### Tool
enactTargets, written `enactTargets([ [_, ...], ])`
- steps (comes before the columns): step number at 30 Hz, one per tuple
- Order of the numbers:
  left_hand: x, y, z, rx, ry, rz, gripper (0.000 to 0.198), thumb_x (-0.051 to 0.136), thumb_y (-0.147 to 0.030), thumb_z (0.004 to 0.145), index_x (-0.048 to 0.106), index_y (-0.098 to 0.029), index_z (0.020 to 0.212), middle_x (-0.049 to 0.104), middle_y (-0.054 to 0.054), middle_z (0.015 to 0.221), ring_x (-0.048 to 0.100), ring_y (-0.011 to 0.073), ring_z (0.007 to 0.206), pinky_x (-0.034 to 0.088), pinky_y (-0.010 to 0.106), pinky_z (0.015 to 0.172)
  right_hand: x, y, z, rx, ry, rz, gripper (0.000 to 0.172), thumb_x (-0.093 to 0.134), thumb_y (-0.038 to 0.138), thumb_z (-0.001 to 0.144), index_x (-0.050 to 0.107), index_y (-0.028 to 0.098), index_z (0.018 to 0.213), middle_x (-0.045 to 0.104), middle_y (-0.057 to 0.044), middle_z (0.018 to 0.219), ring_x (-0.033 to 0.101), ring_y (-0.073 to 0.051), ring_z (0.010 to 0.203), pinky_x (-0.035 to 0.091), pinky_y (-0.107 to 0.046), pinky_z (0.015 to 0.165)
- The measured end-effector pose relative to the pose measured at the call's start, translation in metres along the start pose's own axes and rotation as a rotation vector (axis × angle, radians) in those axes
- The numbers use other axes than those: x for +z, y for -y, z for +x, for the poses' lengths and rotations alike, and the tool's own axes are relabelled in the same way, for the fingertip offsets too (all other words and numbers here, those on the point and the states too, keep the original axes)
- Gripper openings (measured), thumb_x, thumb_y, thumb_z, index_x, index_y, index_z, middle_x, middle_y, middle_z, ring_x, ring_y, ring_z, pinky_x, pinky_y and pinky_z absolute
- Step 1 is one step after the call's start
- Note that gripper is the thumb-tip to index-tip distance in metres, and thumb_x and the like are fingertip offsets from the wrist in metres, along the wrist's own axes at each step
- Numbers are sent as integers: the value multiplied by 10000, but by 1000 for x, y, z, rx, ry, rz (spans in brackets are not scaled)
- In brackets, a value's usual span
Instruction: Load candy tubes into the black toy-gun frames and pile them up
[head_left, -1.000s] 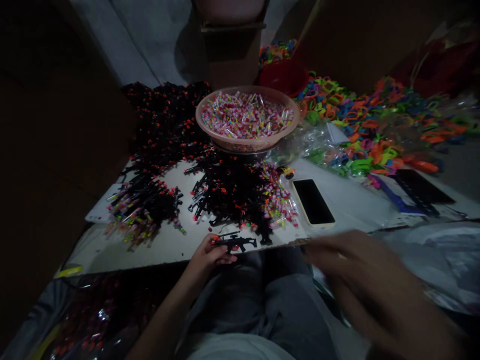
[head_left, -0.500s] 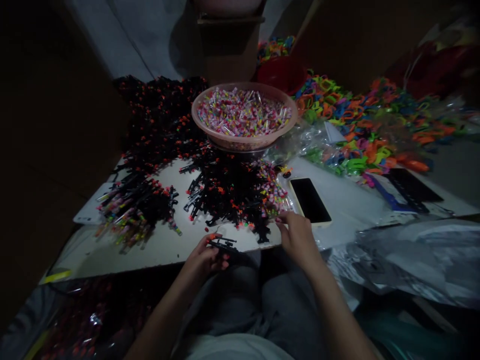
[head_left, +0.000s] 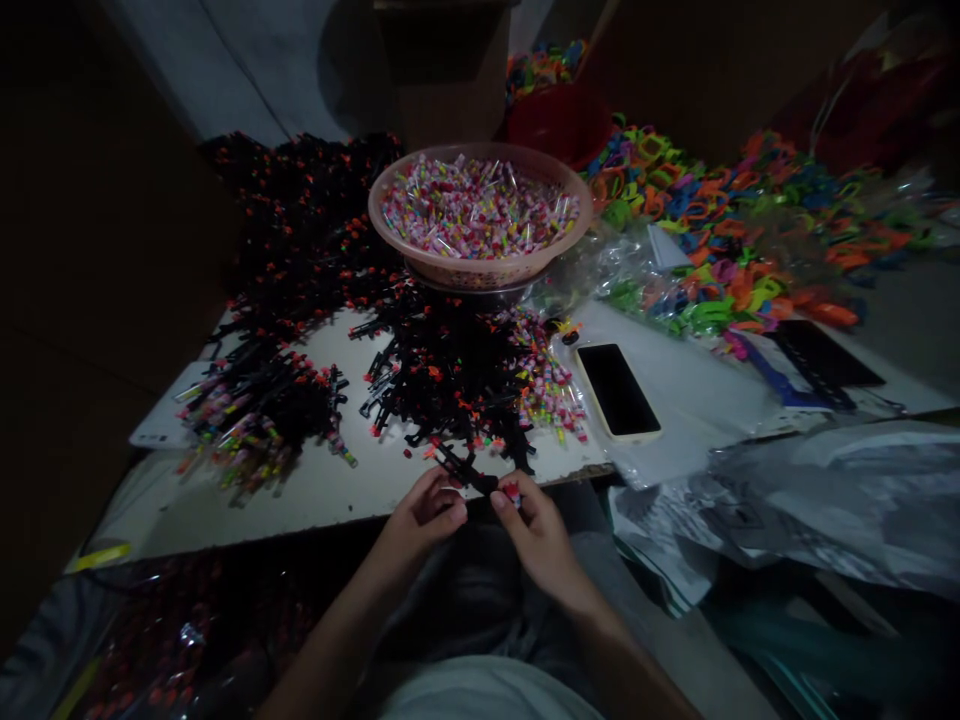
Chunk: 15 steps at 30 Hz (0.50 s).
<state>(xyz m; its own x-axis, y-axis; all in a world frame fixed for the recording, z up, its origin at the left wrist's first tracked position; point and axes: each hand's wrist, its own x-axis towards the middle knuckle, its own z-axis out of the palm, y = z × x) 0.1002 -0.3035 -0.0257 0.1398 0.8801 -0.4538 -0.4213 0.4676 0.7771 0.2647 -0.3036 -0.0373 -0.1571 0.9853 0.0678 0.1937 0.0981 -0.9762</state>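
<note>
My left hand (head_left: 426, 515) grips a small black toy gun (head_left: 461, 468) with an orange tip, just over the near edge of the white board (head_left: 337, 490). My right hand (head_left: 534, 525) is pinched on a small pink candy tube (head_left: 513, 492) held against the rear end of the toy gun. Both hands meet above my lap. Directly beyond them lies a heap of black toy guns (head_left: 442, 385) and a scatter of wrapped candy tubes (head_left: 551, 390).
A pink basket (head_left: 480, 270) full of candy tubes stands at the back. A phone (head_left: 616, 392) lies to the right. A bundle of filled toy guns (head_left: 255, 420) sits left. Colourful plastic rings (head_left: 720, 240) pile at the right, clear bags (head_left: 825, 500) near right.
My right hand swung in from the right to the candy scatter, picked up a tube and brought it to the toy gun. My left hand tilted the gun upward.
</note>
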Motion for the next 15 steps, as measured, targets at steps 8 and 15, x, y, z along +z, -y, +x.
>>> enactTargets([
  [8, 14, 2, 1, 55, -190, -10, 403, 816, -331, 605, 648, -135, 915, 723, 84, 902, 678, 207, 825, 527, 333, 802, 13, -6, -10, 76, -58, 208, 225, 380, 439, 949, 398, 237, 1048, 530, -4, 829, 542, -137, 768, 464, -277, 739],
  [15, 16, -1, -5, 83, -193, 34, 460, 859, -239, 516, 563, -171, 861, 734, 47, 835, 688, 214, 835, 526, 323, 807, 11, -8, -12, -21, -72, 25, 128, 421, 301, 937, 462, 225, 1031, 608, -47, 940, 595, -165, 864, 478, -294, 770],
])
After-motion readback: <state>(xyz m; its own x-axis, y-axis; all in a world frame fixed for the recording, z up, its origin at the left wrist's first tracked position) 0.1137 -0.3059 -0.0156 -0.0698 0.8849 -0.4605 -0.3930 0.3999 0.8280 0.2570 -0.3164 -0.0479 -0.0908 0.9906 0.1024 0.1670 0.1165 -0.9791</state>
